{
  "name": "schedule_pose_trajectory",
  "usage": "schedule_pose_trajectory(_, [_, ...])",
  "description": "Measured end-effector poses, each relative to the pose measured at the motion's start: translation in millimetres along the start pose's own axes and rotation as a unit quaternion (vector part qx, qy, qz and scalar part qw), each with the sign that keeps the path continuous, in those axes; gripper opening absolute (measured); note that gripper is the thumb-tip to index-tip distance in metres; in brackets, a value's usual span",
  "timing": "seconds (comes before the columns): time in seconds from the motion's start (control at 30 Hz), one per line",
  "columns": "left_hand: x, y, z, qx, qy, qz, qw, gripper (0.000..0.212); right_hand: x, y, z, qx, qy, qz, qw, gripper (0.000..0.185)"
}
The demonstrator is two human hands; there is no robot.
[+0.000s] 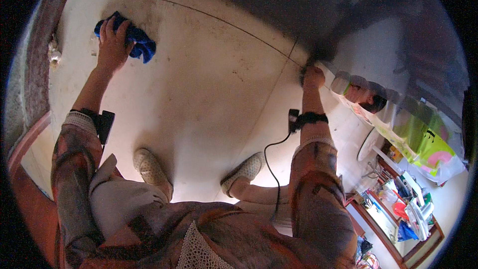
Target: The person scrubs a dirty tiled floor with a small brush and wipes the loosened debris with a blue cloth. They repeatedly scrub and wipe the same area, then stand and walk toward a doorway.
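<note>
My left hand (pixel 114 46) is spread over a crumpled dark blue cloth (pixel 142 43), fingers curled onto it. The cloth lies against the pale tiled floor (pixel 198 67), beside brownish smudges. Off to the right, my right hand (pixel 314 77) is bent into a fist at the lower edge of a dark, glossy surface (pixel 287 11). Its fingertips are hidden, so whether it grips anything there does not show. Each forearm carries a strapped-on black device, and a black cable (pixel 267 153) hangs from the right one.
My shoes (pixel 242 172) stand on the tiles between my arms. A brown-red frame edge (pixel 39 59) runs along the left. At the right are a green and pink plastic cover (pixel 429 140), a white round-based stand (pixel 368 144) and a wooden-framed table (pixel 392 231) with clutter.
</note>
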State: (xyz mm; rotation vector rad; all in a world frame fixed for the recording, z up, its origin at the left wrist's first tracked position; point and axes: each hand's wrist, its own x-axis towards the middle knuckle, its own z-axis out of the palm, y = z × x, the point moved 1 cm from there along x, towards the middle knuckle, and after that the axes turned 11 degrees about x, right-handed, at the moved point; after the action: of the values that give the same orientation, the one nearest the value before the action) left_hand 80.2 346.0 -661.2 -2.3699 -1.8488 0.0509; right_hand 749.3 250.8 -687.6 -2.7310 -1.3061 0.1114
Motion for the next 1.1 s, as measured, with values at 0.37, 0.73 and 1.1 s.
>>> schedule_pose_trajectory(0.37, [-0.8,-1.6,4.0,-0.003,0.008,-0.001,1.0,0.07,21.0,17.9,20.7,0.058,0.004,-0.029,0.998,0.026])
schedule_pose_trajectory(0.73, [0.8,-2.9,6.2,-0.005,-0.01,-0.01,1.0,0.07,-73.2,-143.3,-17.4,0.223,-0.038,-0.154,0.962,0.016])
schedule_pose_trajectory(1.1, [1.8,2.2,5.5,0.019,-0.028,-0.039,0.999,0.067,-60.2,-65.9,-28.0,0.075,0.044,-0.007,0.996,0.02])
